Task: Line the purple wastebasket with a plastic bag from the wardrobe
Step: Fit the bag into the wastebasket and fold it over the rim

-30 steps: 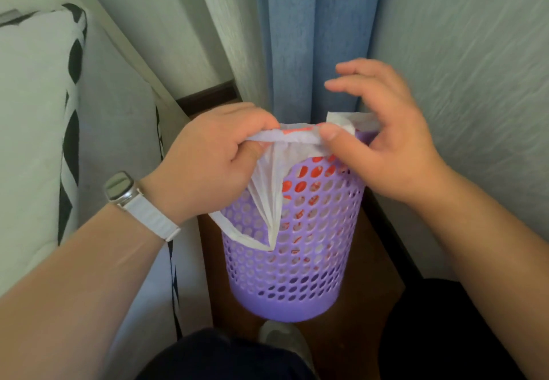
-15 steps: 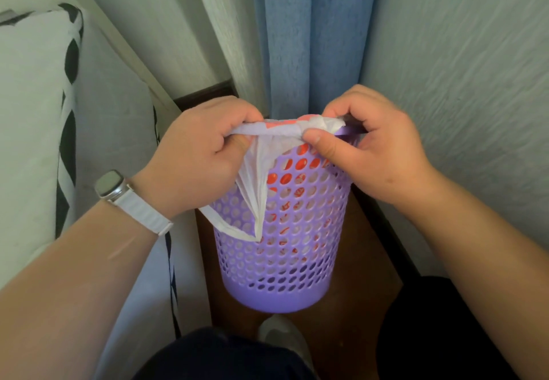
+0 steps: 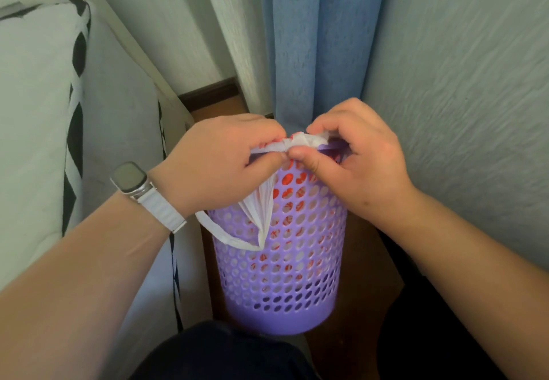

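Both hands have drawn closer together over the near rim of the purple wastebasket (image 3: 285, 275) than half a second ago, and their thumbs now almost touch; a second ago the fingers of the right hand were still lifted and spread.

The left hand (image 3: 225, 162) has its fingers curled over the top of the rim and its thumb pressed up from below, pinching a gathered fold of the white plastic bag (image 3: 261, 210). The right hand (image 3: 356, 165) does the same just beside it, fingers hooked over the bunched edge and thumb underneath, so both grips are closed tight on the bag.

Bunched film with red print sits between the two sets of knuckles at the rim. Below the left hand a pleated flap of the bag hangs down outside the wastebasket's near wall, ending in a handle loop that curves off to the left. Red print shows through the round holes in the wall, so part of the bag lies inside.

The wastebasket stands upright on a brown wooden floor (image 3: 365, 275). Behind it hangs a blue curtain (image 3: 320, 37); to its right is a pale textured wall (image 3: 460, 82); to its left is white bedding with a black pattern (image 3: 35, 112). A watch with a white strap (image 3: 130, 177) sits on the left wrist.
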